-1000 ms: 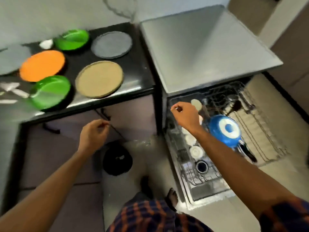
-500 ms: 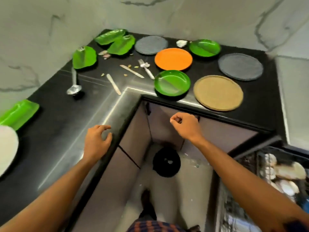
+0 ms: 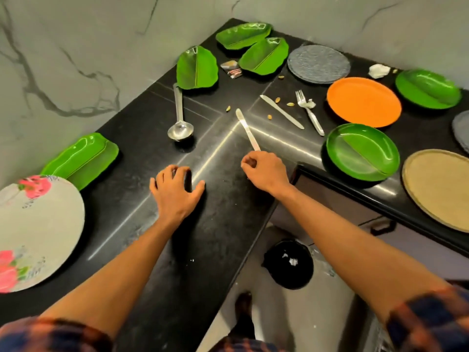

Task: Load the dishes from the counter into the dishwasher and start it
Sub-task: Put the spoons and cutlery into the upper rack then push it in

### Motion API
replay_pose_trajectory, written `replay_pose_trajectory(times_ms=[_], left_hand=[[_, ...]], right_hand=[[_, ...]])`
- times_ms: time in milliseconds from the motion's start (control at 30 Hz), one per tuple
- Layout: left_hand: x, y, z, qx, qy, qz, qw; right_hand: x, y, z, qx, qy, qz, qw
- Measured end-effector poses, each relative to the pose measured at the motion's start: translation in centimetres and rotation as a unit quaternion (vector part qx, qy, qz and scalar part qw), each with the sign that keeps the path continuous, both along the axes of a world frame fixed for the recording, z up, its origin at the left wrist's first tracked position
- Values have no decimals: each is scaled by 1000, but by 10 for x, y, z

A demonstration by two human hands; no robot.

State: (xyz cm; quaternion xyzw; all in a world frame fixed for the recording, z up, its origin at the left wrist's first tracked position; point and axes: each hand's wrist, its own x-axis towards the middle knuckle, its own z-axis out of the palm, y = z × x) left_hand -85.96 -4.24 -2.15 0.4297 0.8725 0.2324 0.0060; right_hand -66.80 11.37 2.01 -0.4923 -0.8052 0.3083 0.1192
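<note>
ladle (image 3: 179,115) left of knife (image 3: 247,128) | fork (image 3: 309,111) right | on counter (image 3: 142,148)

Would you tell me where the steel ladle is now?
Head view, left of centre: the ladle lies on the black counter, handle reaching a green leaf plate, bowl beyond the left hand.

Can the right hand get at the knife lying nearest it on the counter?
Probably yes: the right hand is just short of the knife, with only bare counter between them.

- Right hand (image 3: 266,171): a second ago over the dishwasher, now fingers curled at the handle end of a knife (image 3: 247,129).
- Left hand (image 3: 175,191): formerly below the counter (image 3: 177,250) edge, now spread upon it.
</note>
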Motion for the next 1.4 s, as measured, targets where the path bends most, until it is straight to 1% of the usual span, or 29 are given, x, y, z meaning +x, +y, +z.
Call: replay_pose_trajectory(times_ms=[133,267,367,533,667,733,867,1000,1233,1333,1400], left_hand=[[-11,11,-8,-27,-21,49,998],[-8,14,-11,-47,0,51,998],[-9,15,-13,-60,10,55,997],[-12,14,-13,-61,5,51,997],[-12,14,-12,-63,5,51,997],[-12,14,-12,-63,1,51,997],[-12,13,-11,-62,-2,49,997],[-12,12,-10,-59,-2,53,997],[-13,10,-13,-52,-23,49,997],[-9,3,-6,-7,-5,30,1000],[4,-1,1,21,-2,9,1000]], right_hand=[[-73,16,-6,-28,35,8,999],[-138,19,-10,-96,92,-46,990],[-172,14,-13,-104,97,-71,987],[-193,15,-6,-137,83,-86,983],[-191,14,-4,-202,136,-124,962],[-182,11,-5,-212,153,-136,956],[-148,5,0,-201,187,-171,946],[-105,4,7,-217,251,-183,925],[7,-17,23,-115,283,-167,937],[64,-25,21,-97,315,-195,924],[107,-27,24,-85,341,-236,906]])
